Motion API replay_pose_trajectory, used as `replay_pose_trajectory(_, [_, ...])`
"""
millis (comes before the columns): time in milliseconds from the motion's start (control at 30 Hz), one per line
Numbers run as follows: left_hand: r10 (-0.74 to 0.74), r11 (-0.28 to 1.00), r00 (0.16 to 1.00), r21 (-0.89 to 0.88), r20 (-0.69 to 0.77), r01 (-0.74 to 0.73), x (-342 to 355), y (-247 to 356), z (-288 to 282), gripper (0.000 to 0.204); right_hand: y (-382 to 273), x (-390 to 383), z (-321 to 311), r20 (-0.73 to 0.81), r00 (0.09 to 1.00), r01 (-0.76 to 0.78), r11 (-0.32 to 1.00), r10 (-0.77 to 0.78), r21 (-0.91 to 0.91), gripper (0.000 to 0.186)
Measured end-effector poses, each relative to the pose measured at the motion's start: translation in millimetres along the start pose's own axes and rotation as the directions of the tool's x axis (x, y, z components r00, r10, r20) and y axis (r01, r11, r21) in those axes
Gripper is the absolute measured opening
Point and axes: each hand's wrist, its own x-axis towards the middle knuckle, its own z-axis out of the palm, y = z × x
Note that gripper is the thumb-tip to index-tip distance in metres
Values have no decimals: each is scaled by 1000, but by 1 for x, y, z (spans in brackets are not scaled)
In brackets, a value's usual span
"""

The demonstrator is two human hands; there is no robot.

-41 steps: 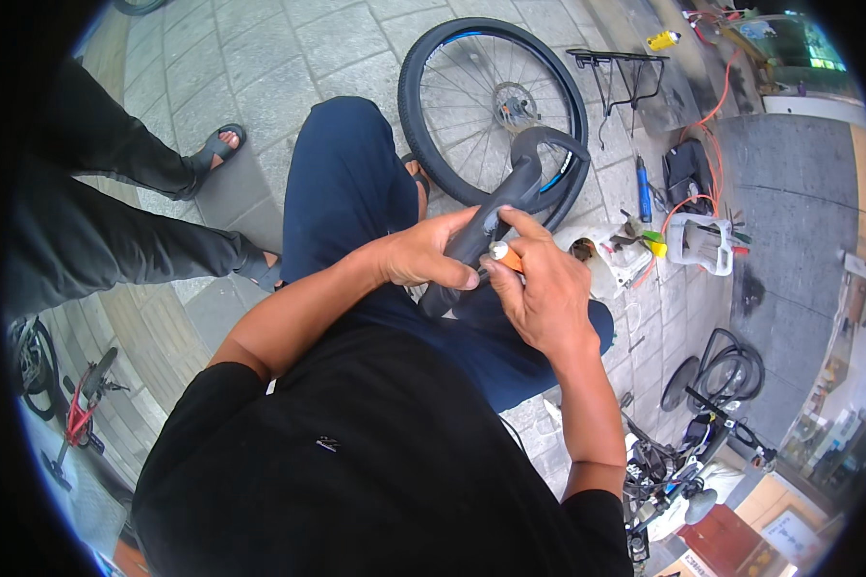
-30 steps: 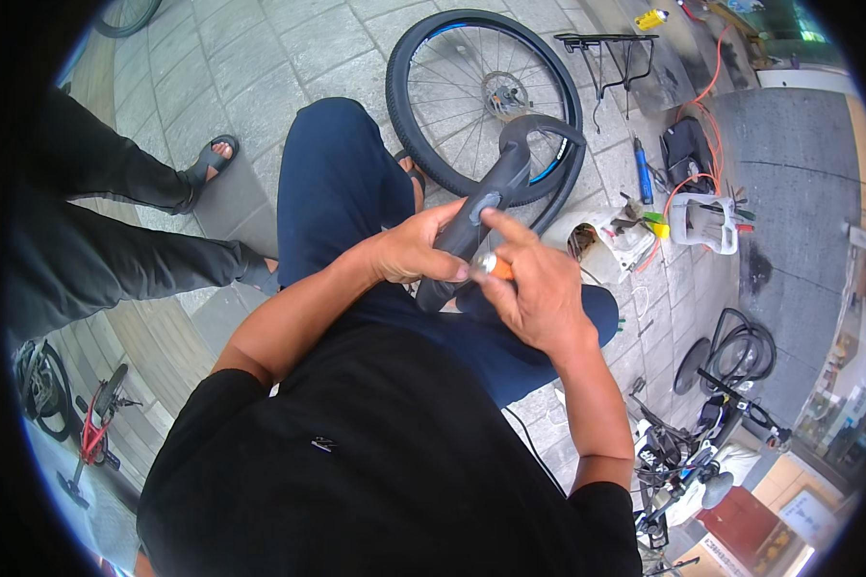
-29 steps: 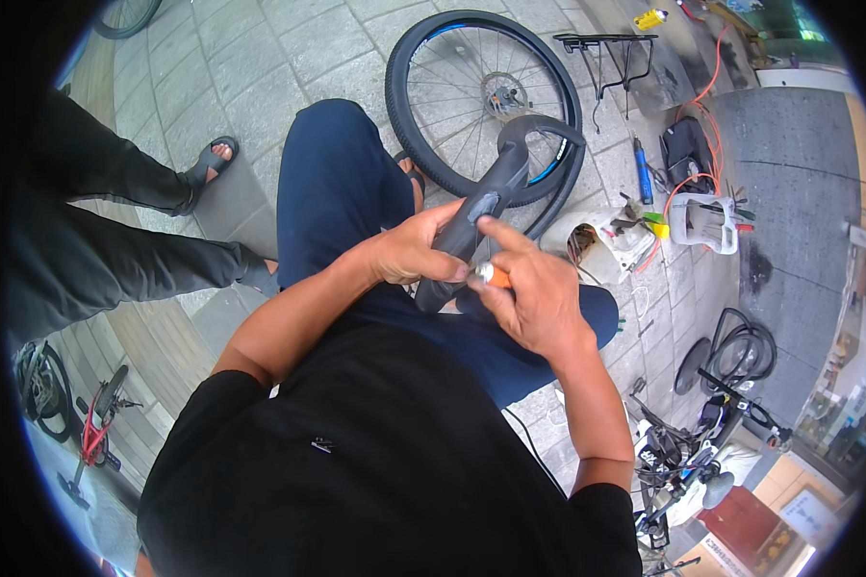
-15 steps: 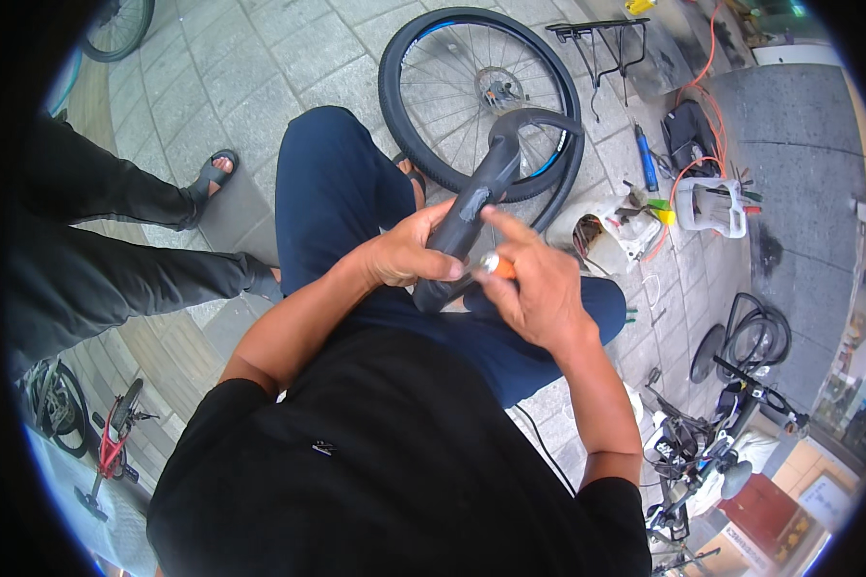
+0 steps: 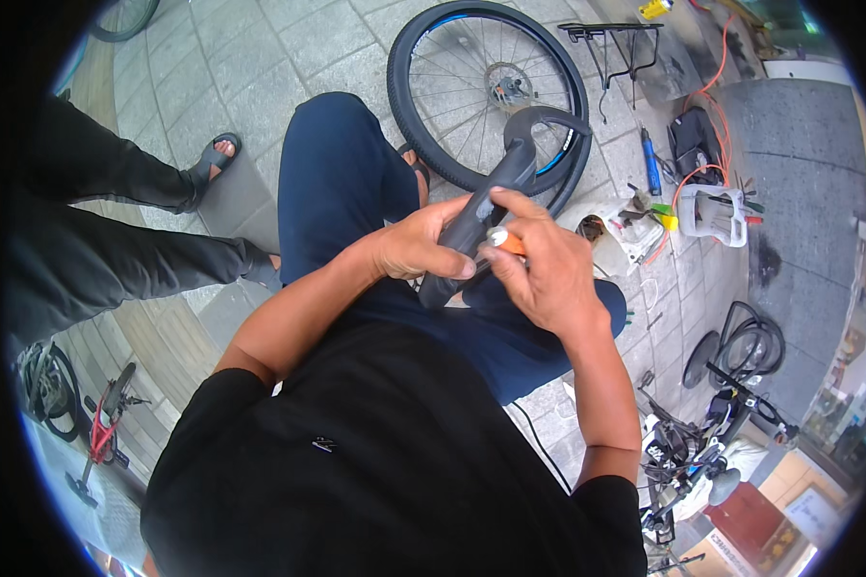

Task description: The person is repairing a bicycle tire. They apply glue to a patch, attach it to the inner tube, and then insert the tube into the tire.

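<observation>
A black bicycle inner tube (image 5: 512,171) lies slantwise over my lap, its far part curving down beside the wheel. My left hand (image 5: 416,246) is closed around the near stretch, thumb on top and fingers beneath. A dull grey, scuffed-looking patch shows on the tube's upper face by my fingers. In my right hand (image 5: 556,271) I pinch a small orange object with a whitish end (image 5: 508,240); its exact kind is hard to make out. The right index finger rests against the tube just beyond the patch.
A bicycle wheel with its tyre (image 5: 404,125) lies ahead on the paving. To the right are a black rack (image 5: 611,34), a blue tool (image 5: 650,162), a cut white container of tools (image 5: 714,213) and an orange hose (image 5: 726,72). Another person's legs (image 5: 144,274) stand at left.
My right index finger has slid a little farther up the tube, with the orange object still pinched in that hand. The left hand keeps its hold. The whole view has shifted slightly.
</observation>
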Motion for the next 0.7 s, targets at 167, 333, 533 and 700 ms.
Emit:
replay_pose_trajectory(167, [2, 1000, 1000, 18, -14, -2, 1, 0, 2, 95, -2, 0, -5, 60, 997, 50, 999, -50, 1, 32])
replay_pose_trajectory(333, [4, 1000, 1000, -3, 9, -4, 0, 2, 3, 94, 1, 7, -4, -42, 999, 26, 999, -28, -39, 31])
replay_pose_trajectory(533, [0, 1000, 1000, 5, 9, 0, 4, -2, 4, 91, -3, 3, 1, 4, 1000, 9, 1000, -9, 22, 29])
replay_pose_trajectory(700, [1, 999, 1000, 43, -20, 0, 2, -4, 1, 88, -5, -2, 0, -16, 998, -63, 998, 64, 25, 30])
